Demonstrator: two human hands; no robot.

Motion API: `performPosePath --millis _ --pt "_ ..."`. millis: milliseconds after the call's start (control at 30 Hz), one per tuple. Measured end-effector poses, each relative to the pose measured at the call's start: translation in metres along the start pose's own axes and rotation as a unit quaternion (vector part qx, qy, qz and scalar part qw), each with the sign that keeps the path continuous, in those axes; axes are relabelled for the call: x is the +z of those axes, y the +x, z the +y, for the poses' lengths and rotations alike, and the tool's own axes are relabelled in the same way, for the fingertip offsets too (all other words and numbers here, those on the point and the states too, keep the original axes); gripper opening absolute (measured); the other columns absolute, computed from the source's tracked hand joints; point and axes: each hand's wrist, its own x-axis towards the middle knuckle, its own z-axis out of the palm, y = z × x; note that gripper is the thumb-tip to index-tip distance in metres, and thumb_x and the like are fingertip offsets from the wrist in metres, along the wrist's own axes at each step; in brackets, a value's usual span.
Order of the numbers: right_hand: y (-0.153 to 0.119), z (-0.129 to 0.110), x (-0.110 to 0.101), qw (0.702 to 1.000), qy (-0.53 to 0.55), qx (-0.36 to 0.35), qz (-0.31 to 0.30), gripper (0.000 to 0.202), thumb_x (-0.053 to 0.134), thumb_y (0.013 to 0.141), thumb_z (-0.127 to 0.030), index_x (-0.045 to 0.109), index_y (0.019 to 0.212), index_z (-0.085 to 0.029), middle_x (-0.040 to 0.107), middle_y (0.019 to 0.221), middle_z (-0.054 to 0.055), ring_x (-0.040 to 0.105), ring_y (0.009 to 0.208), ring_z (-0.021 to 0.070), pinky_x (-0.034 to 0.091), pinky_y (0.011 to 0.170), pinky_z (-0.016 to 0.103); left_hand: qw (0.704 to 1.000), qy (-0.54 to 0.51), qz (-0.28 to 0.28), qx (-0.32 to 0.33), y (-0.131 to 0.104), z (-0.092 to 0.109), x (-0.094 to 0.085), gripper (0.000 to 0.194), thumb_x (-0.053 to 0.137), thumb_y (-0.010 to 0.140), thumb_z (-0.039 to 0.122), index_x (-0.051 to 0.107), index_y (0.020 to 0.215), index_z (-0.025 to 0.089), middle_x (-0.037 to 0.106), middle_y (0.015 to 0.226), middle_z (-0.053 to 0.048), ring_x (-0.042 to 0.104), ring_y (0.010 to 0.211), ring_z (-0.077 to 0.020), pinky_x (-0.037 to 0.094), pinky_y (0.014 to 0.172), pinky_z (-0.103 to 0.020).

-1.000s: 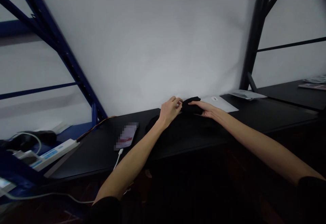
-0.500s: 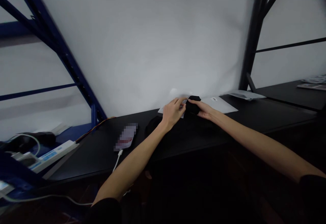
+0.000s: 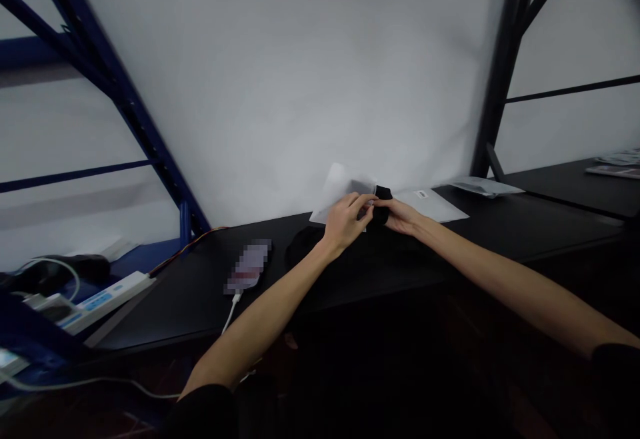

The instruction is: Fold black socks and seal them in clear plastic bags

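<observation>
My right hand (image 3: 401,216) is closed around a small black folded bundle (image 3: 383,194), which looks like soft cloth. A see-through plastic bag (image 3: 340,182) stands up beside it, against the wall. My left hand (image 3: 346,220) pinches the bag's edge, its fingertips close to the bundle. Part of the bundle appears to be inside the bag's mouth, though the fingers hide how far. Under and left of my left wrist lies a dark soft heap (image 3: 300,246), hard to make out against the black table.
A flat white packet (image 3: 440,207) with a label lies right of my hands, another plastic packet (image 3: 485,186) beyond it. On the left, a phone (image 3: 249,266) is plugged into a white cable (image 3: 231,312). A power strip (image 3: 105,302) rests near the blue rack post (image 3: 125,106).
My left hand has moved slightly right, nearer the bundle. The plastic bag now rises higher and covers more of the bundle's left side. My right hand has hardly moved.
</observation>
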Motion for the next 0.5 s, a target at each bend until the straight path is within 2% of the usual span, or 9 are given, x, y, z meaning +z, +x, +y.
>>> performPosePath --millis 233,433,500 --pt "-0.004 0.001 0.008 0.998 -0.060 -0.004 0.036 0.015 0.056 0.084 -0.008 0.064 0.093 -0.017 0.069 0.087 0.007 0.069 0.096 0.0187 0.058 0.091 0.028 0.999 -0.032 -0.023 -0.025 0.001 0.011 -0.004 0.025 0.053 0.102 0.027 0.066 0.123 0.027 0.069 0.102 -0.004 0.065 0.098 -0.0184 0.051 0.088 -0.031" --pt "-0.003 0.006 0.006 0.998 -0.010 -0.005 0.058 0.012 0.061 0.084 -0.010 0.063 0.076 -0.019 0.060 0.069 -0.001 0.060 0.069 0.0105 0.053 0.064 0.018 0.993 -0.077 -0.087 0.010 -0.003 0.023 0.001 0.030 0.055 0.100 0.025 0.065 0.127 0.027 0.070 0.109 -0.004 0.065 0.103 -0.0192 0.051 0.087 -0.031" --pt "-0.002 0.004 0.005 0.997 -0.034 0.003 0.062 0.009 0.064 0.085 -0.015 0.063 0.077 -0.020 0.059 0.067 -0.002 0.060 0.068 0.0112 0.053 0.063 0.019 0.991 -0.088 -0.105 0.007 -0.001 0.026 -0.001 0.031 0.055 0.099 0.027 0.064 0.129 0.027 0.071 0.110 -0.005 0.065 0.103 -0.0202 0.051 0.087 -0.032"
